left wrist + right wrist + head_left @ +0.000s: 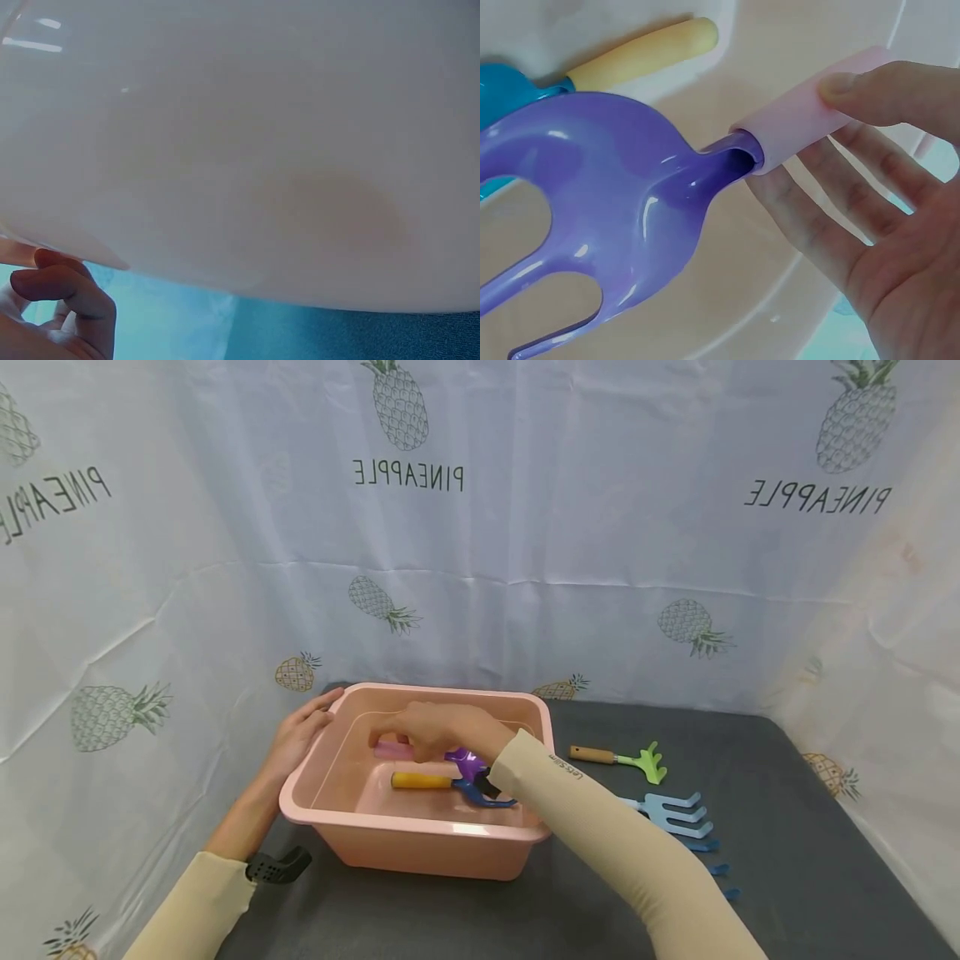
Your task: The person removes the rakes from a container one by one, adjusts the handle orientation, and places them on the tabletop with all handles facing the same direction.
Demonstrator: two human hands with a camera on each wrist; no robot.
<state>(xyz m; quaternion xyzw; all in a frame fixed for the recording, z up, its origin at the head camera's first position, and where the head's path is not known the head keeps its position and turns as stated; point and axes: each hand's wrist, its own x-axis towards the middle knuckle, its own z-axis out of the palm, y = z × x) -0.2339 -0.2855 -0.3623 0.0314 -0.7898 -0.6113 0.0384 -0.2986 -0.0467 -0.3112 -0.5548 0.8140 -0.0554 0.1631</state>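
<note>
My right hand (435, 727) reaches into a pink plastic basin (420, 843). It holds a purple hand fork (630, 195) by its pink handle (810, 105), thumb on top and fingers beneath. Beside that fork, a blue garden tool (474, 793) with a yellow handle (422, 781) lies in the basin; the right wrist view shows only part of its blue head (506, 94). My left hand (298, 739) grips the basin's left rim. In the left wrist view, bent fingers (71, 292) meet the rim while the basin wall (247, 150) fills most of the picture.
Right of the basin on the dark tabletop (810, 877) lie a green hand rake (649, 764) with a wooden handle and a light blue fork (675, 814). Several darker blue tips (718, 869) show past the right sleeve. A pineapple-printed curtain (525, 527) surrounds the table.
</note>
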